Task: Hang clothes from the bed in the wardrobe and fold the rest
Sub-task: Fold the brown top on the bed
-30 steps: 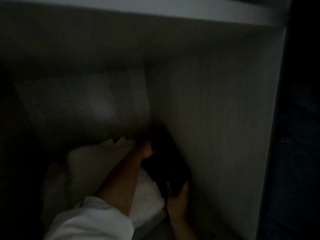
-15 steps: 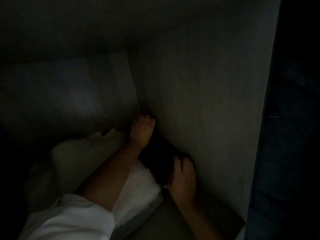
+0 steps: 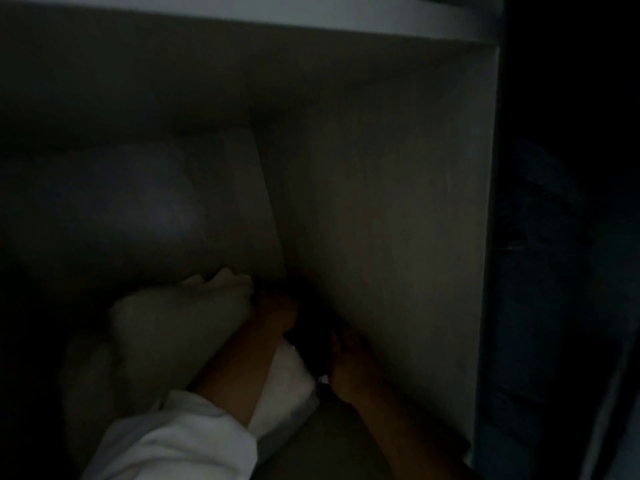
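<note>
Dark cloth: in the wardrobe corner, long way pointing into it.
Left hand: on its far end, grip too dark to tell.
Right hand: at its near end, grip unclear.

— Any room to get a hand in?
— Only a narrow gap low down, between the pale folded pile on the left and the wardrobe side panel on the right; a dark garment fills its far corner.
— Above?
— Open, up to the shelf.
</note>
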The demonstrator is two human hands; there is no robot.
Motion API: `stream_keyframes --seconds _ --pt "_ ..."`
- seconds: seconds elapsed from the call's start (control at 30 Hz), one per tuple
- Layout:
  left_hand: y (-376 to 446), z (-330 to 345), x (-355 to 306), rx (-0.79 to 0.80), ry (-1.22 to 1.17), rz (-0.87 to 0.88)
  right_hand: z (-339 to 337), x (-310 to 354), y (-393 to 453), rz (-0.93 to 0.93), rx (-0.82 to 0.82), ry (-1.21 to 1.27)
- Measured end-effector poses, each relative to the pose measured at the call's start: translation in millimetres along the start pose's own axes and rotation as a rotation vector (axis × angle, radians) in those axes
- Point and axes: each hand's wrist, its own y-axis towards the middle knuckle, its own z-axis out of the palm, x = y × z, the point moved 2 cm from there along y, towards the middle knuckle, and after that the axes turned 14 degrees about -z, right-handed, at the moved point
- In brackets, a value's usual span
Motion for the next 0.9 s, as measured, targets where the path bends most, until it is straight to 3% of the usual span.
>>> stream_keyframes --seconds 0.1,0.27,0.5,0.6,0.77,0.9 --pt "-18.3 -12.3 7.3 -0.146 0.002 0.002 -10.6 8.8 -17.2 -0.015 -0.070 -0.080" --pt "-77.5 -24.5 15.8 -0.229 -0.023 -0.069 -32.2 38.7 -59.4 -0.081 -0.305 -0.139" --pt "-179.2 -38.8 16.4 -0.334 -0.056 -0.027 -55.0 52.8 -157.9 -0.185 -0.327 -0.137" --pt "-228.1 -35.2 11.2 -0.332 -0.019 0.038 -58.3 41.4 -210.7 -0.224 -0.291 -0.065" --pt "-293.1 -36.4 -27.4 -0.182 0.057 0.085 -71.7 0.7 -298.0 -0.302 -0.438 0.033" --pt "-356.6 -37.8 -98.7 -0.290 -0.002 0.183 -89.2 -61.1 -376.8 -0.197 -0.455 0.015"
